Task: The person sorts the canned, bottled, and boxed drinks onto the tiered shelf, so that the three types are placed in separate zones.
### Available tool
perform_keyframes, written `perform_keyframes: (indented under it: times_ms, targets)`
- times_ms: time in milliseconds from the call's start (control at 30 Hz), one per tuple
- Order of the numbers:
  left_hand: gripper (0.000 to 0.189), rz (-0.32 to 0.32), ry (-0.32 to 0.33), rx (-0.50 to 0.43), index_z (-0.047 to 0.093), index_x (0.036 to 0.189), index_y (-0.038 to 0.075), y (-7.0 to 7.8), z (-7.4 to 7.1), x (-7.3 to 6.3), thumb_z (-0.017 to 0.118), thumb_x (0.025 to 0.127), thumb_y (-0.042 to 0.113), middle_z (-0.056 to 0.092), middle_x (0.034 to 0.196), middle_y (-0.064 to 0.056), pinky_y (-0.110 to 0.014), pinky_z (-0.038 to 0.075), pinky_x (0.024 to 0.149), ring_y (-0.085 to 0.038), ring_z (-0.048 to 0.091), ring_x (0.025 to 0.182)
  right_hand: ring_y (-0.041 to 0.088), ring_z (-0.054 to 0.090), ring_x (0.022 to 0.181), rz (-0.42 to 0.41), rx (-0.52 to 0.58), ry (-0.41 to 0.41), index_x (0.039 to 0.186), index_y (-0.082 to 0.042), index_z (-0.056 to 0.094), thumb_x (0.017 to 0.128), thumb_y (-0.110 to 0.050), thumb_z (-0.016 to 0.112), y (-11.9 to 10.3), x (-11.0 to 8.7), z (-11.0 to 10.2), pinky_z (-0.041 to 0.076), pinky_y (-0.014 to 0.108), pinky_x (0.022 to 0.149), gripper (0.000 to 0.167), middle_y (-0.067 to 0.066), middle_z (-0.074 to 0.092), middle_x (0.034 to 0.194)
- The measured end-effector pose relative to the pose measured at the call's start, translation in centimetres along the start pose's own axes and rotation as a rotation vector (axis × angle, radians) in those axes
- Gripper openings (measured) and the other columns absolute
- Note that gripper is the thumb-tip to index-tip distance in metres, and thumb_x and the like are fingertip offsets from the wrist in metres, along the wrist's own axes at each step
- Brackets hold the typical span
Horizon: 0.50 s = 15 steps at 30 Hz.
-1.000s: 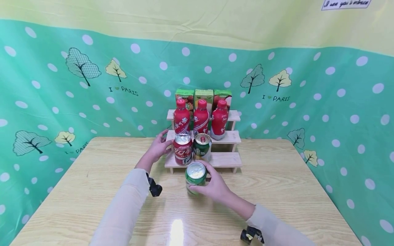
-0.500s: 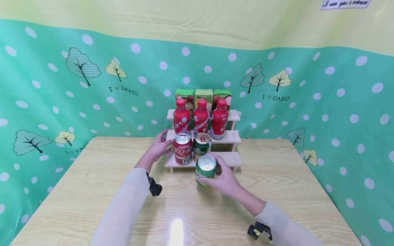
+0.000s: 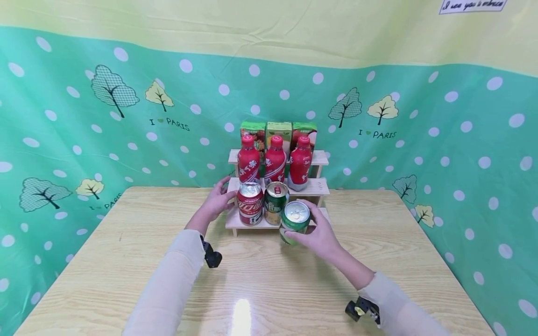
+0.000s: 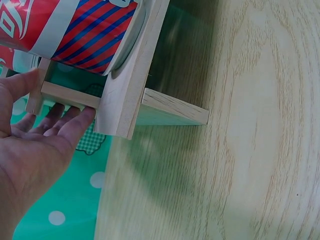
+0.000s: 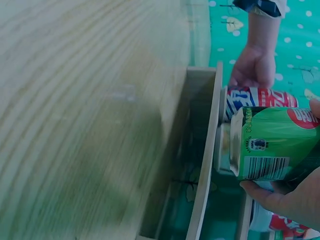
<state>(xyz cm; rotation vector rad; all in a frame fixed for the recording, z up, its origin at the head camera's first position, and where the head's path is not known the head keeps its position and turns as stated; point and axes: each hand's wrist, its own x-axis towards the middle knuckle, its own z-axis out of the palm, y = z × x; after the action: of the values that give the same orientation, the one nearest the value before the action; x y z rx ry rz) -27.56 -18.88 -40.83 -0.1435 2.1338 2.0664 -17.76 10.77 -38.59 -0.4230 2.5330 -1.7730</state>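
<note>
My right hand grips a green drink can, fingers on its far side and thumb on its near side. In the right wrist view the green can hangs just in front of the wooden tiered rack, apart from its lowest step. On that step stand a red cola can at the left and a dark green can beside it. At the rack's left side my left hand holds the wooden frame; in the left wrist view its fingers reach to a side bar.
Several red bottles stand on the middle step. Behind them, juice cartons line the top step. The rack sits on a wood-grain table before a green dotted cloth.
My right hand has carried the green can to the right and farther back, from in front of the dark green can towards the step's right part. My left hand has stayed put.
</note>
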Motion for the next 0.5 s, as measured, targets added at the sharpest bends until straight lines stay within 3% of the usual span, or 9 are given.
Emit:
perform_keyframes:
  times_ms: [233, 500]
  targets:
    - [0.073, 0.004, -0.006, -0.009, 0.006, 0.152, 0.020, -0.2, 0.0, 0.1, 0.049, 0.094, 0.005, 0.009, 0.156, -0.020, -0.052, 0.036, 0.109, -0.039, 0.026, 0.139, 0.028, 0.046, 0.123, 0.004, -0.055, 0.038, 0.141, -0.021, 0.034, 0.071, -0.026, 0.082, -0.1, 0.5, -1.2, 0.050, 0.046, 0.096, 0.085, 0.005, 0.045, 0.137]
    - [0.073, 0.008, -0.004, -0.003, 0.006, 0.152, 0.019, -0.1, 0.0, 0.0, 0.049, 0.094, 0.006, 0.010, 0.156, -0.020, -0.052, 0.036, 0.109, -0.039, 0.026, 0.139, 0.029, 0.043, 0.126, 0.021, -0.035, 0.082, 0.143, -0.018, 0.032, 0.072, -0.024, 0.082, -0.1, 1.3, -2.4, 0.042, 0.052, 0.104, 0.087, 0.006, 0.044, 0.137]
